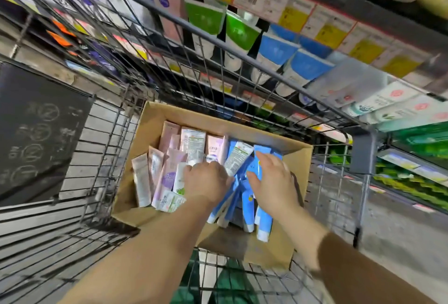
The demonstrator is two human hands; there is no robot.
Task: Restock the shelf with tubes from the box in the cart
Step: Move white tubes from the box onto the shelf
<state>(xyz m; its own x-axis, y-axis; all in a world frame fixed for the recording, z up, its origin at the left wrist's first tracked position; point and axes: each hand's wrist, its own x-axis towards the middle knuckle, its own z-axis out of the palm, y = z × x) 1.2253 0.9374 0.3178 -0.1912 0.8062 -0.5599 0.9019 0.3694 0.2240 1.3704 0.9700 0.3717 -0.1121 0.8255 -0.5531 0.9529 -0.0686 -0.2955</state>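
An open cardboard box sits in a wire cart. Pink and white tubes stand in its left half, and blue tubes fill its right half. My left hand is down in the middle of the box, its fingers curled, holding a white-and-green tube that sticks up to the right. My right hand lies on the blue tubes, its thumb and fingers around one blue tube. Beyond the cart, the shelf holds green-topped tubes and blue-topped tubes.
The cart's top rail crosses between the box and the shelf. Yellow and red price labels line the shelf edge above. A black board stands at the left of the cart. Lower shelves at the right hold green packs.
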